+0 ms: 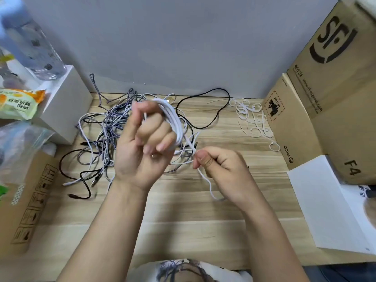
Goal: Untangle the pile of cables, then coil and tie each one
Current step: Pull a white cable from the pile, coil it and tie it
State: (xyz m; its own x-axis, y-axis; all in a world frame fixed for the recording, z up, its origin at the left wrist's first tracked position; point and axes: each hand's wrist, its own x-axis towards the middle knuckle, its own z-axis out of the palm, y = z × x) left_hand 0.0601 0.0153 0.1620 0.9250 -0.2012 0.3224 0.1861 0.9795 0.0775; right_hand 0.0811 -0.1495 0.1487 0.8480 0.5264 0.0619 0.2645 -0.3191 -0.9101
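My left hand [142, 143] is raised above the wooden table [183, 216] and grips a white cable [173, 117] wound in several loops around its fingers. My right hand [219, 165] pinches the free end of the same cable between thumb and forefinger; the loose tail hangs down past it to the table. Behind the hands lies the tangled pile of cables [105, 129], grey, braided purple and white. A black cable [211, 115] loops out of the pile toward the back right. A heap of white ties [252, 121] lies at the back right.
Cardboard boxes [329, 88] stand along the right side, with a white box [321, 202] in front of them. On the left are a white box [65, 104], a snack packet [18, 102], a plastic bag [22, 143], a bottle [34, 47] and a cardboard box [26, 204].
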